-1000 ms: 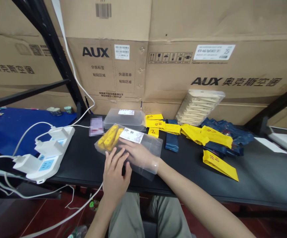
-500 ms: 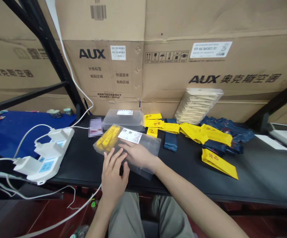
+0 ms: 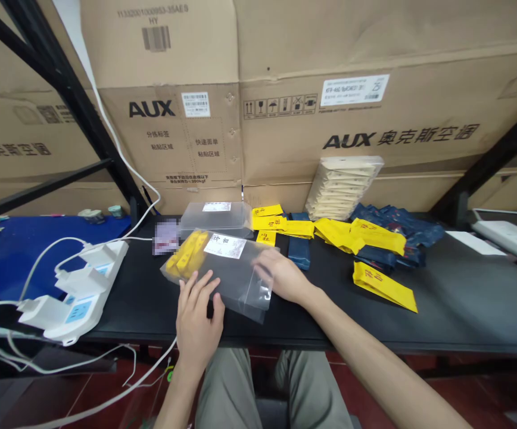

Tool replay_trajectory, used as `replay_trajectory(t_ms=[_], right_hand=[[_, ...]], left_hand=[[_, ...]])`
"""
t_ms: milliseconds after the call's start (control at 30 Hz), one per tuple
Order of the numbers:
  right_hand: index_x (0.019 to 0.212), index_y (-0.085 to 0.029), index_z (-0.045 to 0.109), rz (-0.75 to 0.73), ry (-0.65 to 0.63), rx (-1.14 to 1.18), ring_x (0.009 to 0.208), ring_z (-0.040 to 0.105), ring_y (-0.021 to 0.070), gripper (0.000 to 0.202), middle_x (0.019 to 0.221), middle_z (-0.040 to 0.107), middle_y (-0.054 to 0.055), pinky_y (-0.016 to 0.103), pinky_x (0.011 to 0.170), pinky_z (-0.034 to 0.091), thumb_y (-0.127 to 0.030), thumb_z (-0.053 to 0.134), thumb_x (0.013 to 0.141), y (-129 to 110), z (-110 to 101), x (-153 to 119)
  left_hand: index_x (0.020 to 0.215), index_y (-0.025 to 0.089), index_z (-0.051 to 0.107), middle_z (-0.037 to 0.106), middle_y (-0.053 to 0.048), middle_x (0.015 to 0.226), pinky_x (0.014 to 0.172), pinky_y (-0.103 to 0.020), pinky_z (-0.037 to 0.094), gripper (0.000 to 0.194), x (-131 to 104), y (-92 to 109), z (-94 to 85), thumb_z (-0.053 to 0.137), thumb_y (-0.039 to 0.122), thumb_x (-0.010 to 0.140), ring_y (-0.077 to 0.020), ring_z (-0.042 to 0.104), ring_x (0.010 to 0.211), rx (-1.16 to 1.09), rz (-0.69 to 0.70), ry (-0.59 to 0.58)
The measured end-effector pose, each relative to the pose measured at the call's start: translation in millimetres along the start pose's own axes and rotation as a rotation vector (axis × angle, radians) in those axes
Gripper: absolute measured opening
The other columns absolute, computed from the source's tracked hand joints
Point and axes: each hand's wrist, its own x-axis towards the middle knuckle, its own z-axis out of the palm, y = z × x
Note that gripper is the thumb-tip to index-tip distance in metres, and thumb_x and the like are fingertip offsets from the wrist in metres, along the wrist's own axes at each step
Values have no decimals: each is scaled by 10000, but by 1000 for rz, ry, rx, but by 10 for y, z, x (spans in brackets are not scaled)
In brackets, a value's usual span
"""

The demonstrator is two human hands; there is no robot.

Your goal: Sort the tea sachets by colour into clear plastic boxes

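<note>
A clear plastic bag (image 3: pixel 236 277) with a white label lies on the black table, yellow packets (image 3: pixel 189 253) bunched in its left end. My left hand (image 3: pixel 200 316) rests on the bag's near left edge, fingers spread. At the bag's right end is my right hand (image 3: pixel 280 274), its fingers bent against the plastic; they are blurred, and whether they pinch the film cannot be made out. Behind it lies another clear bag (image 3: pixel 216 220) with a label.
Yellow packets (image 3: pixel 386 287) and dark blue packets (image 3: pixel 401 226) lie to the right, near an upright stack of cream packets (image 3: pixel 343 187). A white power strip (image 3: pixel 84 298) with cables sits left. Cardboard boxes (image 3: pixel 285 137) stand behind.
My right hand has come out from the middle of the bag to its right end. My left hand stays at the near left edge. The camera view has shifted slightly.
</note>
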Motion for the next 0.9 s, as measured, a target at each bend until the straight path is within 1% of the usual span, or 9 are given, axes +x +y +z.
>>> replay_trajectory(t_ms=[200, 367, 433, 500, 600, 667, 733, 833, 900], right_hand=[[1018, -206, 675, 152, 124, -209, 924, 626, 240, 256, 984, 710, 87, 411, 846, 508, -290, 434, 996, 139, -406, -606], [1095, -158, 664, 387, 243, -499, 1015, 613, 303, 325, 1058, 698, 139, 459, 907, 485, -379, 457, 975, 303, -711, -1083], [1179, -124, 634, 502, 224, -594, 1085, 598, 345, 442, 1133, 676, 172, 491, 926, 482, -469, 495, 940, 399, -816, -1233], [1260, -116, 593, 588, 147, -634, 1138, 590, 372, 571, 1235, 638, 192, 510, 940, 482, -543, 541, 885, 500, -907, -1370], [1345, -142, 534, 628, -14, -575, 1118, 625, 353, 638, 1286, 619, 184, 482, 949, 497, -506, 591, 824, 633, -1010, -1526], [1350, -154, 530, 628, -80, -505, 1098, 645, 329, 598, 1237, 647, 167, 456, 950, 508, -408, 583, 811, 685, -1052, -1555], [1331, -146, 546, 609, -100, -431, 1117, 643, 316, 559, 1216, 661, 163, 444, 974, 503, -352, 566, 811, 691, -1069, -1494], [1305, -147, 567, 559, -63, -298, 1140, 639, 295, 519, 1267, 654, 156, 421, 1006, 494, -398, 556, 852, 601, -1049, -1247], [1285, -169, 582, 540, -18, -191, 1100, 662, 281, 493, 1258, 668, 138, 412, 988, 508, -429, 557, 866, 487, -1017, -1040]], left_hand=[[1162, 224, 609, 670, -75, 1263, 1159, -605, 334, 274, -6, 6, -2, 517, 166, 912, -292, 486, 1347, -18, -17, -2], [1167, 232, 610, 673, -70, 1259, 1165, -601, 325, 282, -7, 6, -3, 520, 166, 908, -283, 486, 1348, -22, -13, 5], [1171, 232, 609, 671, -72, 1262, 1167, -601, 320, 286, -9, 3, -1, 521, 165, 907, -281, 478, 1354, -20, -9, -2], [1173, 228, 607, 671, -75, 1260, 1166, -602, 321, 287, -12, -1, 1, 524, 164, 906, -282, 476, 1354, -18, 2, -3], [1163, 221, 605, 673, -77, 1252, 1164, -601, 325, 275, -16, -5, 4, 527, 159, 907, -284, 483, 1345, -9, 15, 5], [1157, 218, 604, 673, -77, 1251, 1164, -598, 327, 267, -16, -5, 3, 527, 157, 908, -283, 486, 1341, -3, 17, 3], [1155, 215, 603, 673, -76, 1252, 1165, -594, 329, 263, -14, -3, 1, 527, 157, 910, -281, 487, 1339, 1, 17, -1], [1154, 214, 603, 673, -74, 1253, 1167, -592, 327, 263, -11, -2, -1, 528, 157, 909, -279, 484, 1341, 3, 11, -5], [1155, 216, 604, 673, -74, 1251, 1167, -593, 325, 264, -9, 0, 0, 527, 156, 909, -280, 482, 1343, 2, 8, -4]])
